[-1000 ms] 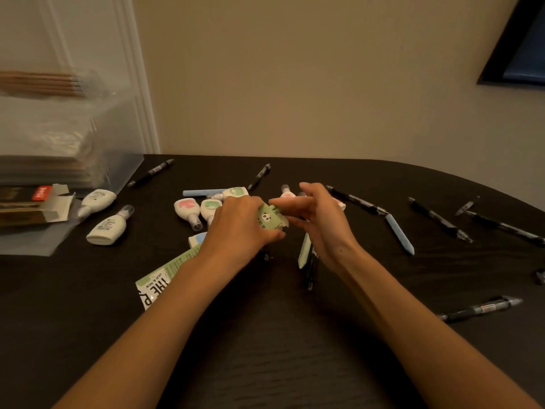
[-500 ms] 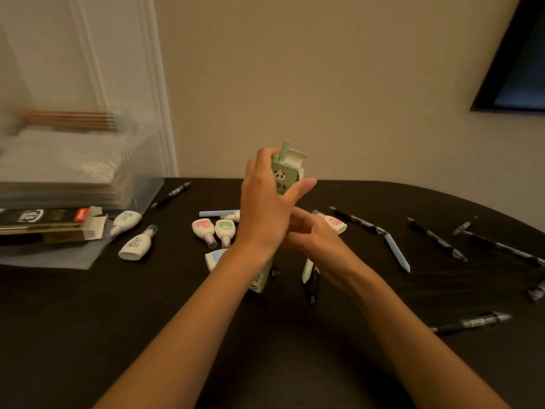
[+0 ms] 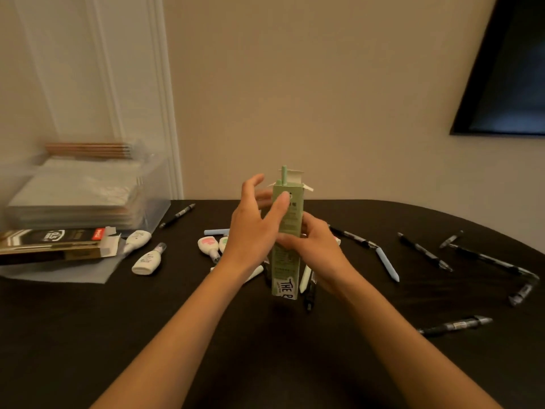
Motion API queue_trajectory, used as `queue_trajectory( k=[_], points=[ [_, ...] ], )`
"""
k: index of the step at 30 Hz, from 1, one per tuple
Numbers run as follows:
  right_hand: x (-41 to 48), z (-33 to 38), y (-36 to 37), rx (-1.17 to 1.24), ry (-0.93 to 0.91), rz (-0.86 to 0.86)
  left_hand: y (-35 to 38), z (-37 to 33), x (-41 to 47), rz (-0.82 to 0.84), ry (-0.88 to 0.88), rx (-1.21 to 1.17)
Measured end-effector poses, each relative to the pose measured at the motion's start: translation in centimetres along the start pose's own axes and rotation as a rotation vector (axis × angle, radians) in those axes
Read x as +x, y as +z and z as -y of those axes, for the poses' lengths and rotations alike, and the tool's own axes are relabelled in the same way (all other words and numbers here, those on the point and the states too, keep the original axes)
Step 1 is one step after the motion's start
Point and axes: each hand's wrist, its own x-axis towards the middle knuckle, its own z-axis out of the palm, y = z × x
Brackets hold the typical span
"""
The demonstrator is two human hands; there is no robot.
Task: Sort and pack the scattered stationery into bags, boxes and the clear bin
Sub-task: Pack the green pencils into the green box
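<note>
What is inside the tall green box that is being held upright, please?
A pale green pen sticks up out of the open top of the green box. Its opaque walls hide the pen's lower part and anything else inside.

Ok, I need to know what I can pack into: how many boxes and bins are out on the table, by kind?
Green box: 1
Black-and-gold box: 1
Clear bin: 1
Total: 3
</note>
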Motion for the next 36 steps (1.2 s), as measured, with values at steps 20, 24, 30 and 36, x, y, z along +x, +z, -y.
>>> queue_trajectory(
  k=[20,24,30,36],
  points=[
    [-0.8,-2.5,0.3,-0.019,0.101,0.064,0.5,0.3,-1.2,-0.096,0.204,0.068],
    [-0.8,-2.4,0.1,-0.015,0.093,0.113,0.1,-0.2,-1.2,-0.095,0.284,0.111],
    [-0.8,-2.1,-0.3,-0.002,0.114,0.167,-0.2,-0.3,-0.9,-0.102,0.329,0.217],
    [-0.6,-2.2,-0.4,0.013,0.138,0.175,-0.2,-0.5,-0.5,-0.091,0.303,0.209]
  ],
)
